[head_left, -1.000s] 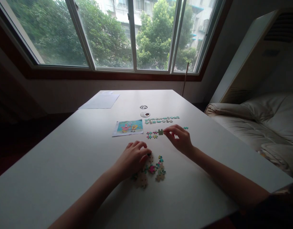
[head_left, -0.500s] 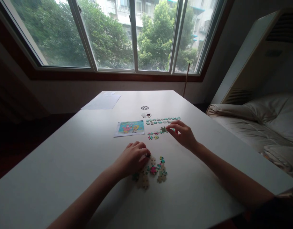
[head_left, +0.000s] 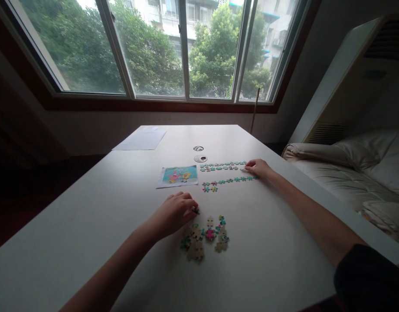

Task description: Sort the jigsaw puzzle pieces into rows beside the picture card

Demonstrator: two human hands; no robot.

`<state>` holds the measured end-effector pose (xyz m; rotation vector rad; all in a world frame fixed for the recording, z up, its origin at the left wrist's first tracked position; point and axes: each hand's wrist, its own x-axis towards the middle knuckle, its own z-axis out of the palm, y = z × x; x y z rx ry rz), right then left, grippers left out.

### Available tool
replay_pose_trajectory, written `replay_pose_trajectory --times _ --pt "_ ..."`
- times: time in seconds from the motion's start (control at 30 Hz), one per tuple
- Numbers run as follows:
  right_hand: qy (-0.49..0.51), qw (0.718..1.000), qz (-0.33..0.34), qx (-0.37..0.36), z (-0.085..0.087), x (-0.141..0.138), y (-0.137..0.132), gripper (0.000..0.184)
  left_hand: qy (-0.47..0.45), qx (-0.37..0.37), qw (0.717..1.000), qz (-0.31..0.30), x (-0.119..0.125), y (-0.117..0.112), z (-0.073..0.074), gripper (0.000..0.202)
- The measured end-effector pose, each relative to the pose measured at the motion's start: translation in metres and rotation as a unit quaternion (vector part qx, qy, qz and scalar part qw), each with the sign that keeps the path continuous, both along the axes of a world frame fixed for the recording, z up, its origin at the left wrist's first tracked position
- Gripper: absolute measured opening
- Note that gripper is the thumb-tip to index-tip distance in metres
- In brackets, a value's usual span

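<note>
My left hand [head_left: 178, 211] is closed, its fingertips pinching a small dark jigsaw piece [head_left: 196, 211] just beyond the pile. That pile of loose jigsaw pieces [head_left: 195, 249] lies on the white table, some with plain beige backs up, others green, pink or yellow. Farther off, my right hand [head_left: 262, 168] pinches a pale jigsaw piece [head_left: 243, 169] at the right end of the second far row. Two rows of pieces [head_left: 220, 168] run side by side there. Nearer, a longer row [head_left: 230, 180] stretches rightward, with two pieces [head_left: 210, 189] below its left end.
A cartoon picture sheet [head_left: 181, 175] lies left of the rows. White paper [head_left: 141, 139] rests at the table's far left. Two round fittings [head_left: 200, 159] are set in the tabletop [head_left: 89, 225]. A padded sofa [head_left: 332, 162] stands at right, beneath a tall appliance [head_left: 345, 78].
My right hand has moved right and away, bringing its piece to the second row's end. My left hand has drawn slightly left from the pile with a piece at its fingertips.
</note>
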<state>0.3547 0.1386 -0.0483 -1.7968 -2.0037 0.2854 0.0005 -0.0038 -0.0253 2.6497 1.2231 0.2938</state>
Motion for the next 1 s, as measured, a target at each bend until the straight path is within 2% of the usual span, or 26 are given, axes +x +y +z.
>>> replay_pose_trajectory --times 0.23,0.43,0.8,1.0 --pt "-0.04 0.999 -0.009 -0.006 -0.007 -0.001 0.015 0.019 -0.003 -0.022 1.0 0.011 0.003 -0.001 0.002 0.018" --pt "-0.069 0.997 -0.028 0.014 -0.007 -0.007 0.015 0.022 -0.017 -0.034 0.999 0.02 0.003 0.0 0.001 0.017" --pt "-0.088 0.995 -0.005 0.05 -0.001 -0.02 0.005 0.021 -0.022 -0.044 0.998 0.038 0.005 -0.002 0.002 0.014" --pt "-0.095 0.993 0.033 0.054 0.0 -0.031 0.003 0.022 -0.021 -0.049 0.998 0.045 0.005 -0.001 0.003 0.015"
